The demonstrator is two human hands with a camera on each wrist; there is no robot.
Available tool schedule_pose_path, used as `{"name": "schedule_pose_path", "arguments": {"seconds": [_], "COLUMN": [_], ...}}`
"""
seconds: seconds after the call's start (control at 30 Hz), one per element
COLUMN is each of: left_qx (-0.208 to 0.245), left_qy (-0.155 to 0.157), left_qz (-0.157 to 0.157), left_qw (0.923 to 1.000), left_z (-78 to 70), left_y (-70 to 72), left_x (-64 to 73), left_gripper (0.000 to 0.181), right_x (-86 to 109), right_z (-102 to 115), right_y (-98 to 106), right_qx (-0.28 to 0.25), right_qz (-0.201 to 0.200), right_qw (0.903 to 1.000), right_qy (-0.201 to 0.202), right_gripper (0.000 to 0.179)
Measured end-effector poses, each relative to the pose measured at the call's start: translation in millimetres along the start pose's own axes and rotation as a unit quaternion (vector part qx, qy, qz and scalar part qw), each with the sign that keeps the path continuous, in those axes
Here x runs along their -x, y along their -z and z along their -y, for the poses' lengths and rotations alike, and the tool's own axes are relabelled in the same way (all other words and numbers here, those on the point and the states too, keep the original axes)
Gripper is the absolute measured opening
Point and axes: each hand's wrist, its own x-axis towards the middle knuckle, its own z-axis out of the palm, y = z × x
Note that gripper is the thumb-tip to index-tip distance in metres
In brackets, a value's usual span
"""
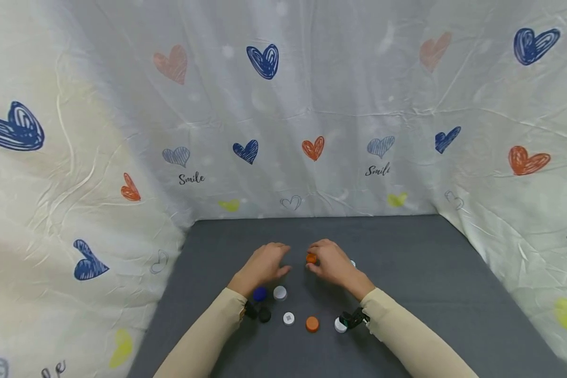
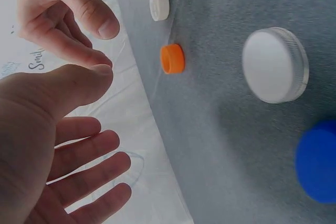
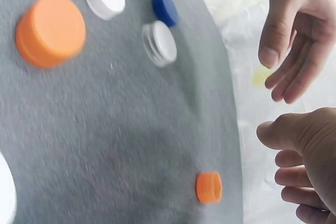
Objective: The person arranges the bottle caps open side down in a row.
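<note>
My left hand (image 1: 264,265) hovers over the grey table with thumb and fingers spread apart, holding nothing. To its right, my right hand (image 1: 334,264) hangs with loosely bent fingers and a bare gap inside them. A small orange cap (image 1: 311,258) shows between the right thumb and fingers in the head view. The right wrist view has that orange cap (image 3: 209,187) lying on the table, apart from the hand. Nearest the left wrist are a blue cap (image 1: 260,294), a ribbed white cap (image 1: 280,293) and a black cap (image 1: 264,315).
Toward the front lie a small white cap (image 1: 289,318) with a square mark, a larger orange cap (image 1: 312,324) and a white cap (image 1: 340,325) partly under the right wrist camera. Another white cap (image 1: 353,263) peeks out behind the right hand. A heart-printed curtain (image 1: 283,105) surrounds the table (image 1: 406,247).
</note>
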Motion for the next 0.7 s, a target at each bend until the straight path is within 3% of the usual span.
{"name": "schedule_pose_path", "arguments": {"seconds": [0.37,0.7], "left_qx": [0.05,0.052], "left_qy": [0.01,0.033], "left_qz": [0.014,0.068], "left_qw": [0.9986,0.9957], "left_z": [-8.1,-15.8], "left_y": [-7.7,-28.1], "left_x": [-39.6,-61.8], "left_gripper": [0.053,0.051], "right_x": [0.5,-2.1], "right_z": [-23,-30], "right_y": [-1,-10], "right_qx": [0.011,0.014], "right_qz": [0.027,0.028], "right_qw": [0.998,0.9975], "right_qy": [-0.055,-0.063], "right_gripper": [0.037,0.034]}}
